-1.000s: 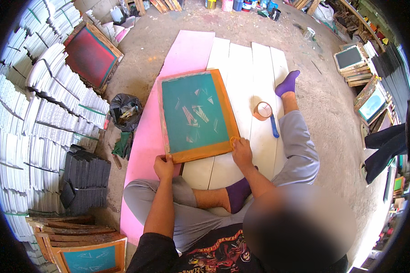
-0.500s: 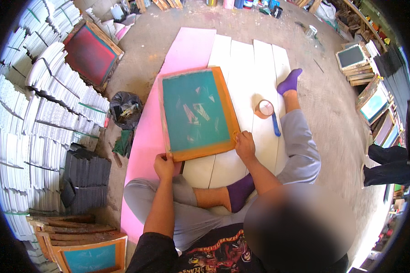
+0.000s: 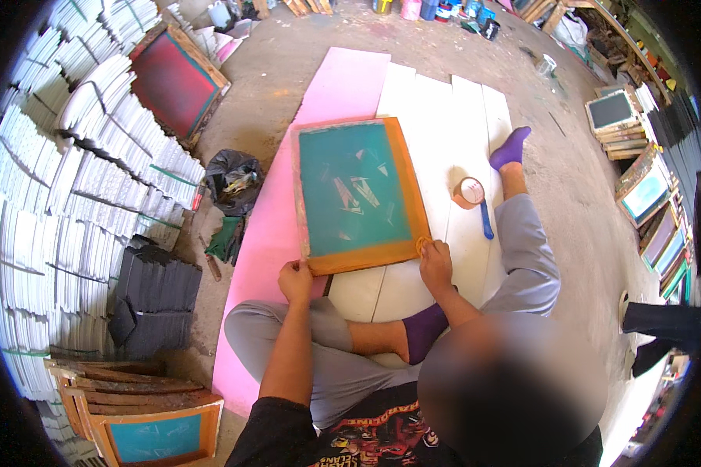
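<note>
A wooden-framed printing screen (image 3: 354, 191) with teal mesh and see-through marks lies before me, brown tape (image 3: 366, 257) along its near and right edges. My left hand (image 3: 295, 282) is closed at its near left corner, thumb and fingers pinching the frame. At the near right corner my right hand (image 3: 436, 263) is closed on a small curled loop of brown tape (image 3: 422, 244), resting against the frame's edge. Right of the screen stand a roll of brown tape (image 3: 469, 191) and a blue-handled tool (image 3: 487, 220), whose far end is partly hidden by the roll.
White boards (image 3: 417, 101) and a pink board (image 3: 343, 78) lie under the screen and me. Stacked white sheets (image 3: 47, 233) and black sheets (image 3: 160, 292) rise at left, beside a black bag (image 3: 234, 183). More framed screens (image 3: 156, 436) stand near left and at right.
The whole view has shifted, with the scene sitting slightly farther right. Both hands stay at the screen's near corners. A dark-clothed leg at the far right has changed position.
</note>
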Tool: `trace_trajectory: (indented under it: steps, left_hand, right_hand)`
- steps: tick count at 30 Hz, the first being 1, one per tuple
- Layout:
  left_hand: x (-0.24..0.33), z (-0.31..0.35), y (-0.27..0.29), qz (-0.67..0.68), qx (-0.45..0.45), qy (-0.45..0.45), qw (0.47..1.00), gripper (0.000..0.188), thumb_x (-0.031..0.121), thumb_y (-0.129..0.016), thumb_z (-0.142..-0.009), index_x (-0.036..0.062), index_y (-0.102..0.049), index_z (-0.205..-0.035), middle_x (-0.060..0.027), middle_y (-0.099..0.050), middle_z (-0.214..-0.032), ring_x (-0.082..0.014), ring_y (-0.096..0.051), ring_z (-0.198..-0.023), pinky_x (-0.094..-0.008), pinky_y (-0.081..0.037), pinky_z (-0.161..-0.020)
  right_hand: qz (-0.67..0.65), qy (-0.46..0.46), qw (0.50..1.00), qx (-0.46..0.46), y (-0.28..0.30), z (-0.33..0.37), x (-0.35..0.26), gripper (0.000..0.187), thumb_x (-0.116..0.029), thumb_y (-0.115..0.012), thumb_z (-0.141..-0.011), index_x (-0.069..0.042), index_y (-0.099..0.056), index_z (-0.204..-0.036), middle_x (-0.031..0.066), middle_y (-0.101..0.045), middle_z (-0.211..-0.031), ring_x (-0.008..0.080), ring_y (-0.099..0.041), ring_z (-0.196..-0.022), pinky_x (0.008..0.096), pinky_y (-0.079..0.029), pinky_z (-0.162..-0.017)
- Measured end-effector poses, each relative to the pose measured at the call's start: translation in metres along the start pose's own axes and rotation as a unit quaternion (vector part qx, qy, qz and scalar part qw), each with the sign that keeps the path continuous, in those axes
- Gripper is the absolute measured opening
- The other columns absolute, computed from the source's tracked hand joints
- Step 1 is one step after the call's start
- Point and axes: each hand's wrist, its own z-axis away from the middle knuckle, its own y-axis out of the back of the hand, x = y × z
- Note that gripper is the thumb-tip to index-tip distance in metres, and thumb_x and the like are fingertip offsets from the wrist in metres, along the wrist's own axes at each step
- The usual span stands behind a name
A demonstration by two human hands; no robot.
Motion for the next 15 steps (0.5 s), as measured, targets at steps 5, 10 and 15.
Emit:
trace_trajectory:
  steps: [5, 10, 15]
  left_hand:
    - [-0.008, -0.009, -0.004, 0.043, -0.014, 0.075, 0.996, 0.054, 0.047, -0.052, -0.098, 0.0006, -0.077, -0.096, -0.0232, -0.074, -0.093, -0.0410, -0.071, -0.092, -0.0477, -0.053, -0.085]
    - [-0.007, -0.010, -0.005, 0.084, -0.047, 0.115, 0.989, 0.063, 0.053, -0.042, -0.101, 0.0032, -0.079, -0.098, -0.0216, -0.075, -0.096, -0.0409, -0.070, -0.094, -0.0484, -0.052, -0.088]
    - [-0.007, -0.015, -0.001, 0.105, -0.052, 0.161, 0.980, 0.072, 0.057, -0.034, -0.103, 0.0017, -0.079, -0.098, -0.0201, -0.076, -0.094, -0.0380, -0.070, -0.094, -0.0468, -0.052, -0.089]
  right_hand:
    - [-0.019, 0.063, 0.997, -0.032, -0.041, 0.021, -0.038, 0.014, -0.001, -0.062, -0.085, 0.001, -0.067, -0.098, 0.0160, -0.059, -0.093, 0.0382, -0.056, -0.090, 0.0466, -0.048, -0.081]
    - [-0.067, 0.190, 0.978, -0.055, -0.097, 0.033, -0.121, 0.023, -0.003, -0.062, -0.082, 0.000, -0.067, -0.105, 0.0152, -0.062, -0.099, 0.0359, -0.059, -0.095, 0.0452, -0.051, -0.082]
    - [-0.141, 0.214, 0.962, -0.097, -0.113, 0.017, -0.218, 0.030, -0.006, -0.065, -0.079, -0.001, -0.068, -0.108, 0.0121, -0.063, -0.100, 0.0334, -0.060, -0.097, 0.0433, -0.053, -0.084]
